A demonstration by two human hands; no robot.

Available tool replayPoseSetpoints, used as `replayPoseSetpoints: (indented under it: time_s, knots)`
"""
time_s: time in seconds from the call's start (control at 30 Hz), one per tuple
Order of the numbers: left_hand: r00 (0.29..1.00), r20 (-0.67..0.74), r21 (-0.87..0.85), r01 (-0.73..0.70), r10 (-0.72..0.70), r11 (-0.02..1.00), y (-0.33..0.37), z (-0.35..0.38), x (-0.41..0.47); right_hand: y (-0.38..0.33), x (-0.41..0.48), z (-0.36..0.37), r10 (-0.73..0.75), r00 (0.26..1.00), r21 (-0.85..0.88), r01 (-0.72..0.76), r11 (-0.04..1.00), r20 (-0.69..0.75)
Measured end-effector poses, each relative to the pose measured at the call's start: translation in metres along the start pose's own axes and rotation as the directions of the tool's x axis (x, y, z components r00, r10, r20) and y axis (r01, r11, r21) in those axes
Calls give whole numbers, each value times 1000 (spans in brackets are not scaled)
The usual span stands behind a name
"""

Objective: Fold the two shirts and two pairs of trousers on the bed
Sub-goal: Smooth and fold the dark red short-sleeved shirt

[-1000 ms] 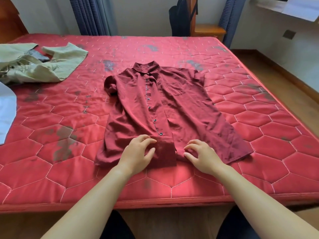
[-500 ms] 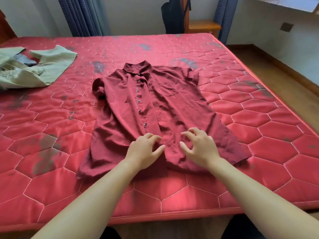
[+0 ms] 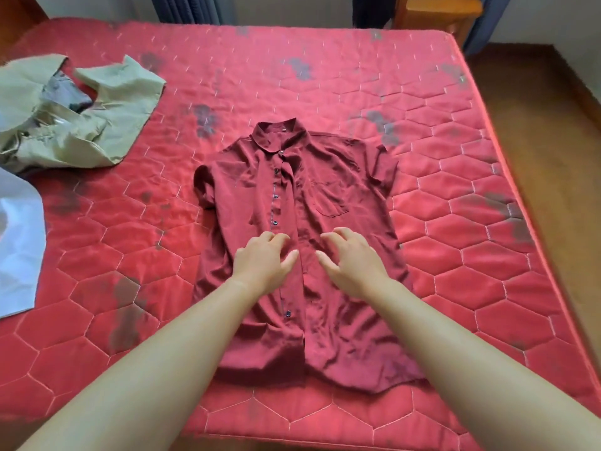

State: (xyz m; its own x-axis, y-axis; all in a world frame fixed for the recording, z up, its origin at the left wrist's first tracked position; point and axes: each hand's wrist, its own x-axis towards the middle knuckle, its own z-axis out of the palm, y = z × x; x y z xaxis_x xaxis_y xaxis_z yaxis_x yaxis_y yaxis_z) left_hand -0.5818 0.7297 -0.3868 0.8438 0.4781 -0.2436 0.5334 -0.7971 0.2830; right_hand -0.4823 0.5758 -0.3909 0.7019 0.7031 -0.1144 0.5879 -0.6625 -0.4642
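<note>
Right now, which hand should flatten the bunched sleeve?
Left, probably. The left hand lies on the shirt nearer the bunched sleeve; the right hand would have to cross over.

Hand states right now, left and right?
Left hand: open, fingers loosely bent, resting on the maroon shirt, gripping nothing.
Right hand: open, fingers loosely bent on the same shirt, gripping nothing.

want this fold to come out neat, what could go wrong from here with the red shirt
One sleeve of the shirt is bunched up; folding over it would likely trap a lump.
The hem is rippled, so creases may get pressed in.
The left hand and right hand meet the cloth with bent fingers; dragging could skew the buttons.
</note>
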Motion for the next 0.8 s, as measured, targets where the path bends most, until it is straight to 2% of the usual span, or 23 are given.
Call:
replayPoseSetpoints:
  time_s: [0.13,0.33,0.47,0.57,0.7,0.8]
  knots:
    - [999,2,-36,49,-49,998,-4,-10,62,4,60,-3,9,1000,-15,-9,1000,10]
    - [999,-11,-10,-37,37,999,-34,4,171,22,164,35,96,994,-41,-94,995,59]
    - [996,-89,-16,-32,30,999,-55,21,248,40,243,61,117,992,-71,-113,991,50]
    - [988,-151,-24,10,-14,1000,-62,35,286,48,287,73,94,995,-105,-95,990,-16]
    - [990,-84,-47,110,-114,993,-78,67,329,69,341,98,29,1000,-145,-29,989,-1]
    - [998,-47,99,41,-36,994,-84,80,360,98,370,103,107,994,-196,-105,975,-4]
